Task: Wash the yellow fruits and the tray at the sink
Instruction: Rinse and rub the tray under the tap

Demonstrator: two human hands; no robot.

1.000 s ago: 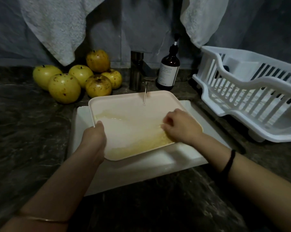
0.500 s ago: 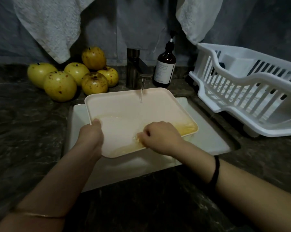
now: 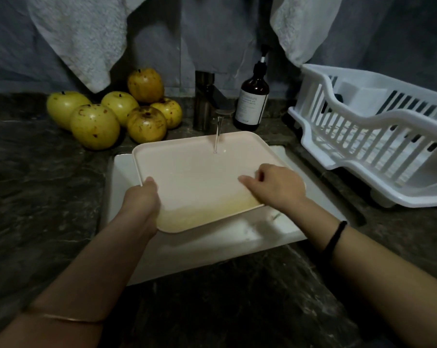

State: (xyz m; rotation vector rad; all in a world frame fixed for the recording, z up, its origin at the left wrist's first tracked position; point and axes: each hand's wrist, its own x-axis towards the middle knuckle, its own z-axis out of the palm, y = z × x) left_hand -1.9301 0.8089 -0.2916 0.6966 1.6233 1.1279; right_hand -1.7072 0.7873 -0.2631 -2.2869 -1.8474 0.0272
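Dark stone counter (image 3: 212,310) is noted nearest, round a white sink (image 3: 200,254). Over it, the tray (image 3: 192,172) is gripped at its left edge by the left hand (image 3: 142,199). The right hand (image 3: 275,187) is rested on its floor, fingers loosely bent, nothing held. Beyond both hands, tap (image 3: 205,101) water (image 3: 217,134) is received by the tray. Fruits (image 3: 94,129) are piled beyond the left hand.

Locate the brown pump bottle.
In the head view the brown pump bottle stands upright on the counter behind the sink, just right of the faucet and left of the white dish rack.
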